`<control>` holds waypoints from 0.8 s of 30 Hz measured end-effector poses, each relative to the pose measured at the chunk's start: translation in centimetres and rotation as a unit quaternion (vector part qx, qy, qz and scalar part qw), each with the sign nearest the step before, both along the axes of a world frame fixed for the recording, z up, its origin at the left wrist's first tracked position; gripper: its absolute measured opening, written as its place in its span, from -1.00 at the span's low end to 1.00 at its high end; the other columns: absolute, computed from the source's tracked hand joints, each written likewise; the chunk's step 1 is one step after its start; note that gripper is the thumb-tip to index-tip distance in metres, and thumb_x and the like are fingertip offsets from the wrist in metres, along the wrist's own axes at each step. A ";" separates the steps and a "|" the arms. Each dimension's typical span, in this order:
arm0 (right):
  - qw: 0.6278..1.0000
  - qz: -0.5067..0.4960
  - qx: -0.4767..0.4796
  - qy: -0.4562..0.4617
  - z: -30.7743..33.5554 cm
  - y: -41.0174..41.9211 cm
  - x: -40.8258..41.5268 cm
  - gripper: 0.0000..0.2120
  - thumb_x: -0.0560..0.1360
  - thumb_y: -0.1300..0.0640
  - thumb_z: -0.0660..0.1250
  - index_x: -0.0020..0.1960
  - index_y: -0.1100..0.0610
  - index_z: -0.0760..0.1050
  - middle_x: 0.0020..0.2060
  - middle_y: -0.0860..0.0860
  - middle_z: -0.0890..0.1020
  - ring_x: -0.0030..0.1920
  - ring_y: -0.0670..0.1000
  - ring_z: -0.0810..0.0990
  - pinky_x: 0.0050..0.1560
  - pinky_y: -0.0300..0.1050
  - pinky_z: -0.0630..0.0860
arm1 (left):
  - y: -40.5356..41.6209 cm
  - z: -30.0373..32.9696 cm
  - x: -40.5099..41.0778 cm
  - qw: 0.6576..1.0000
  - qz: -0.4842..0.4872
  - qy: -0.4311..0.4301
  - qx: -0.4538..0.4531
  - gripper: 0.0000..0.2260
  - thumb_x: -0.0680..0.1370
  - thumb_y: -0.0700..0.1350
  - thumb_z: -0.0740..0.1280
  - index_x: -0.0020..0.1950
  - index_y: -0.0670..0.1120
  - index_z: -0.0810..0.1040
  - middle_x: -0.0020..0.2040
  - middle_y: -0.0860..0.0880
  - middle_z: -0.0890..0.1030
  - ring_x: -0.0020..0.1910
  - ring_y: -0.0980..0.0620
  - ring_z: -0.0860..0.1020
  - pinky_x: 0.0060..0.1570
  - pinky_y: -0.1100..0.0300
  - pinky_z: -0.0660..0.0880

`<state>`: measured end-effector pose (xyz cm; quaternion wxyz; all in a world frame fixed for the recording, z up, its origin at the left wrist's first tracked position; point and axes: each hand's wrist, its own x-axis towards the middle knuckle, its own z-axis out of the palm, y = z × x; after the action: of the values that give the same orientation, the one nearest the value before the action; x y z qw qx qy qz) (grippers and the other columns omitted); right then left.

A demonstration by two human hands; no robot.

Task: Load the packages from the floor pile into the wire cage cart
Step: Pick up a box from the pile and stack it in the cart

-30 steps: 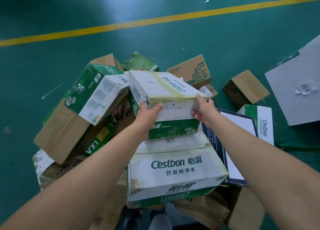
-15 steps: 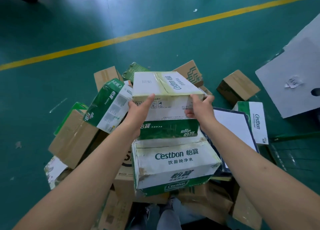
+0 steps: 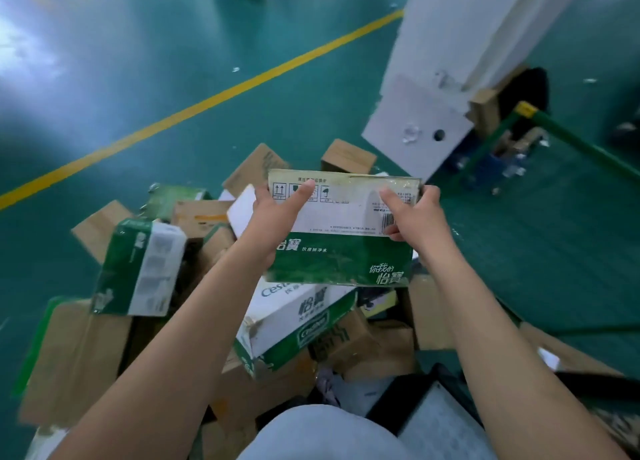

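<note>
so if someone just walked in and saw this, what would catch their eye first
First, the green and white box held up at the centre, with the left hand and right hand gripping its two ends. Below it lies the messy pile of boxes on the green floor. A yellow line runs slantwise across that floor at upper left, and a white pillar stands at upper right.
</note>
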<state>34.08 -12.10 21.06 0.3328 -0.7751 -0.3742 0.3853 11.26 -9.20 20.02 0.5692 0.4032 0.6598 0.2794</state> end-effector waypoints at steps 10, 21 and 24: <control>0.974 -0.173 -0.090 -0.111 5.1 -19.3 4.8 -0.32 0.52 -0.32 0.34 0.35 0.13 0.20 -0.09 0.04 0.66 -0.26 0.04 0.71 -0.12 0.06 0.68 | -8.3 1.1 10.0 0.975 -0.219 -0.008 0.029 0.00 0.40 0.46 0.39 0.65 0.08 -0.02 0.64 -0.07 0.15 0.54 -0.20 0.28 0.45 -0.22 0.28; 0.924 -0.328 -0.192 -0.055 1.4 -37.7 9.1 -0.15 0.55 -0.32 0.29 0.54 0.24 0.12 -0.27 0.05 0.69 -0.23 0.07 0.71 0.04 0.11 0.66 | -20.9 -0.8 20.1 0.891 -0.445 0.082 -0.036 0.03 0.49 0.40 0.35 0.68 -0.08 -0.15 0.69 -0.12 -0.03 0.62 -0.23 0.10 0.50 -0.23 0.19; 0.901 -0.386 -0.199 -0.018 -1.2 -43.1 10.7 -0.22 0.53 -0.32 0.32 0.44 0.27 0.22 -0.28 0.07 0.70 -0.23 0.09 0.72 0.03 0.16 0.67 | -24.3 -2.4 23.5 0.854 -0.508 0.100 -0.055 0.08 0.46 0.42 0.37 0.68 -0.08 -0.16 0.69 -0.11 -0.02 0.62 -0.22 0.11 0.52 -0.22 0.18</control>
<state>44.75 -55.18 19.82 0.2872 -0.9158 0.0323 0.2789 34.72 -33.54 17.65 0.5842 0.6759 0.4310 -0.1271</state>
